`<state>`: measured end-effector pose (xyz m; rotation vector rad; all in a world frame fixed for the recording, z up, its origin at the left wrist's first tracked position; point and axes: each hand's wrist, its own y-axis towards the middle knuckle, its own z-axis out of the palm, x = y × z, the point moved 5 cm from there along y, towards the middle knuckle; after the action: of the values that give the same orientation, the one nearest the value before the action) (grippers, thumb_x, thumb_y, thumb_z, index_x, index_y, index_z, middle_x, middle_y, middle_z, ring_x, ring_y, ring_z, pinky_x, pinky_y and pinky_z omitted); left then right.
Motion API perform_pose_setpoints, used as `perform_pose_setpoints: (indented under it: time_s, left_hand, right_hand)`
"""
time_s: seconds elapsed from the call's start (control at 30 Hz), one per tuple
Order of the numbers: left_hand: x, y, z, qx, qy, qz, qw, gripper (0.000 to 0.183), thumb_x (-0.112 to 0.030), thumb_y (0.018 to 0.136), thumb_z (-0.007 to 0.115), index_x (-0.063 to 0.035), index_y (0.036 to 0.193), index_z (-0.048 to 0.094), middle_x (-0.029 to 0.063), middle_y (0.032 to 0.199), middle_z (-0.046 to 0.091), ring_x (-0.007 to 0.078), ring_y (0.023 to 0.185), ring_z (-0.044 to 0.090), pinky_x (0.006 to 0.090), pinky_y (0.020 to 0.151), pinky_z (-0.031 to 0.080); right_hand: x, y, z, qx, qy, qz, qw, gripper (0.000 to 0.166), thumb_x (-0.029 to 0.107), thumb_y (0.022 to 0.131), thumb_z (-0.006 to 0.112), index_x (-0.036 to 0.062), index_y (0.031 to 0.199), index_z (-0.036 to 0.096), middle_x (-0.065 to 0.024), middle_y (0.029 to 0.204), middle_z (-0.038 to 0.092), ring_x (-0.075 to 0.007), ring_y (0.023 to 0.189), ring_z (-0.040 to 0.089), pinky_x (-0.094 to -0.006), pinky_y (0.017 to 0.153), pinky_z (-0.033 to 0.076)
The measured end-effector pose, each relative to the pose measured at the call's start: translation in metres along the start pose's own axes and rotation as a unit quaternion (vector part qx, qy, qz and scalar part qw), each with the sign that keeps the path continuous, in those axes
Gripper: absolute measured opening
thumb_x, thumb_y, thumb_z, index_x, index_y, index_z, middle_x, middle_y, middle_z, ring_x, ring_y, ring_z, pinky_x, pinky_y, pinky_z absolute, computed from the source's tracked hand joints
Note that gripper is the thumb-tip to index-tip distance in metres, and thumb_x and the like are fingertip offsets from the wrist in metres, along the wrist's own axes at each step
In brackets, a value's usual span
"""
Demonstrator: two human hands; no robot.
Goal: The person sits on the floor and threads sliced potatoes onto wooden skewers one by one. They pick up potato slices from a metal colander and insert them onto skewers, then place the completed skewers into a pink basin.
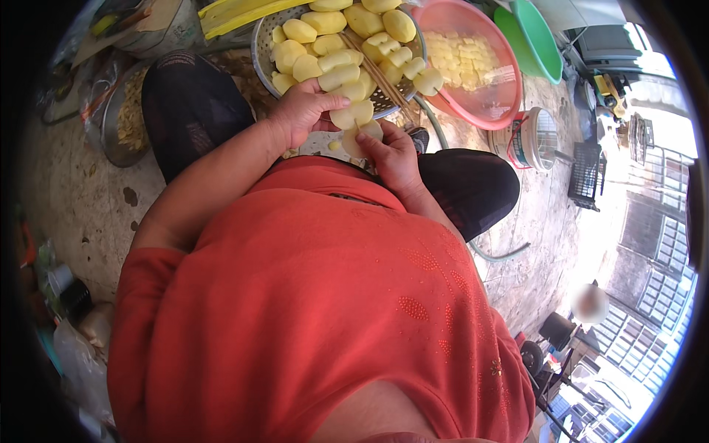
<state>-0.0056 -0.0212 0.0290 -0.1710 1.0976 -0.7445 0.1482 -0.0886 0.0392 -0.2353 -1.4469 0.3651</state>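
My left hand (302,112) grips a skewer of potato slices (350,115) over the near edge of a metal colander (259,55). Between the thumb and fingers of my right hand (392,152) is a thin potato slice (363,138) at the skewer's lower end. Peeled whole potatoes (363,21) fill the colander. Several bare wooden skewers (382,77) lie across them, beside another threaded skewer of potato slices (412,67) that reaches over the colander's right side. Most of the held skewer's stick is hidden by the slices.
Right of the colander stands a pink basin (518,91) with cut potato pieces, then a green basin (540,41) and a white bucket (543,138). A metal bowl of peelings (130,119) sits at left. A hose (498,257) runs over the floor near my right knee.
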Motion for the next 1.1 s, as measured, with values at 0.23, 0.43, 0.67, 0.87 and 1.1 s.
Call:
perform_pose_setpoints:
  time_s: [0.23, 0.43, 0.67, 0.87, 1.1]
  left_hand:
    - [0.007, 0.004, -0.001, -0.003, 0.014, 0.016, 1.000, 0.048, -0.011, 0.083, 0.065, -0.0084, 0.128, 0.047, 0.0059, 0.116, 0.059, 0.0193, 0.101, 0.062, 0.0348, 0.076, 0.057]
    - [0.005, 0.004, 0.001, 0.005, 0.028, 0.024, 0.999, 0.049, -0.012, 0.083, 0.065, -0.0086, 0.128, 0.047, 0.0055, 0.115, 0.060, 0.0192, 0.100, 0.062, 0.0349, 0.075, 0.057]
    - [-0.003, 0.009, -0.007, -0.029, -0.029, 0.009, 0.999, 0.038, -0.021, 0.083, 0.067, -0.0078, 0.115, 0.051, 0.0066, 0.102, 0.061, 0.0184, 0.081, 0.064, 0.0312, 0.065, 0.054]
    - [-0.003, 0.012, -0.014, -0.056, -0.042, 0.010, 0.997, 0.034, -0.020, 0.086, 0.063, -0.0074, 0.115, 0.050, 0.0076, 0.098, 0.060, 0.0182, 0.075, 0.064, 0.0301, 0.064, 0.053]
    - [-0.010, 0.018, -0.028, -0.091, -0.048, 0.074, 0.992, 0.038, -0.014, 0.082, 0.065, -0.0043, 0.116, 0.049, 0.0066, 0.093, 0.059, 0.0165, 0.069, 0.063, 0.0276, 0.059, 0.052]
  right_hand:
    - [-0.001, 0.000, -0.001, -0.013, -0.016, 0.013, 1.000, 0.026, 0.008, 0.087, 0.064, -0.0032, 0.110, 0.058, -0.0057, 0.092, 0.065, -0.0109, 0.080, 0.060, -0.0243, 0.071, 0.049]
    - [0.001, -0.001, 0.000, -0.016, 0.004, 0.018, 1.000, 0.025, 0.009, 0.087, 0.064, -0.0028, 0.108, 0.059, -0.0050, 0.091, 0.065, -0.0105, 0.078, 0.060, -0.0241, 0.069, 0.049]
    - [0.019, 0.010, -0.020, -0.049, 0.053, 0.032, 0.997, 0.018, 0.013, 0.086, 0.065, 0.0029, 0.101, 0.062, 0.0007, 0.073, 0.058, -0.0048, 0.055, 0.045, -0.0194, 0.049, 0.035]
    - [0.082, 0.048, -0.057, -0.022, -0.075, 0.021, 0.997, 0.022, 0.017, 0.085, 0.063, 0.0003, 0.098, 0.061, -0.0006, 0.070, 0.055, -0.0062, 0.051, 0.042, -0.0197, 0.047, 0.033]
    - [0.086, 0.095, -0.111, -0.050, -0.210, 0.070, 0.974, 0.026, 0.016, 0.080, 0.066, -0.0021, 0.099, 0.065, -0.0024, 0.071, 0.058, -0.0084, 0.051, 0.045, -0.0233, 0.046, 0.036]
